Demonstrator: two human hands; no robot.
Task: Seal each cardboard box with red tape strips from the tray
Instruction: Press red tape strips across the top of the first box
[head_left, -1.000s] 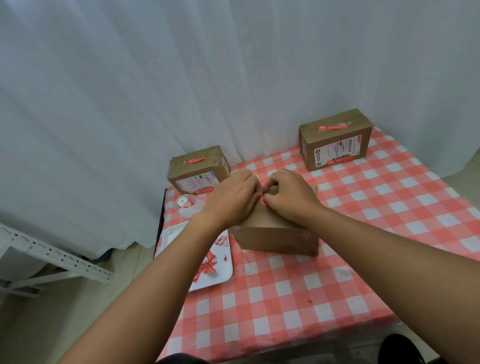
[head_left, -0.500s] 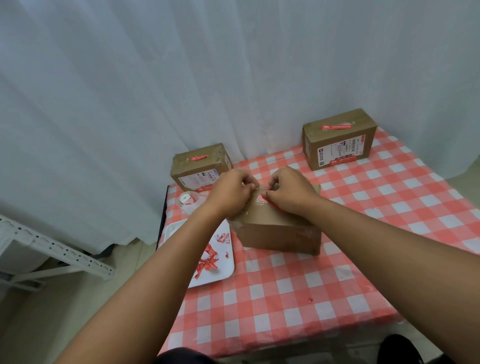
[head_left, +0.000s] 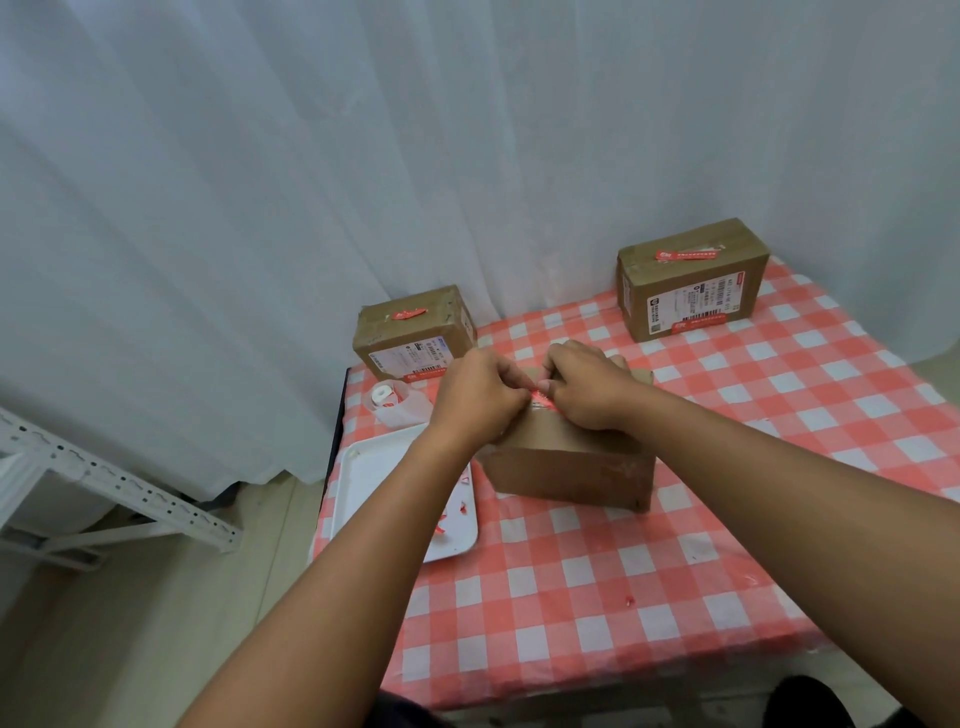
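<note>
- We take the plain brown cardboard box (head_left: 569, 467) at the middle of the bench (head_left: 597, 582) as our landmark; the bench wears a red-and-white checked plastic cloth.
- Our left hand (head_left: 480, 397) sits on the box's top at its left end, fingers curled together and pinched on a short red tape strip (head_left: 540, 399).
- Our right hand (head_left: 584, 387) rests on the top just right of the left one, fingertips drawn together on the same strip, which lies between the two hands against the cardboard.
- Just left of the box lies a white rectangular plastic tray (head_left: 374, 467), partly under our left forearm, holding several loose red tape pieces (head_left: 457, 512).
- Behind the tray, left and back of the box, stands a small white tape roll (head_left: 385, 395) in a clear wrapper.
- Farther back on the left stands a second brown cardboard box with a shipping label (head_left: 413, 332), a red strip on its top.
- Back and to the right, well apart, stands a third labelled brown cardboard box (head_left: 691, 280), with a longer red strip on top.
- A white curtain (head_left: 363, 156) hangs behind all three boxes.
</note>
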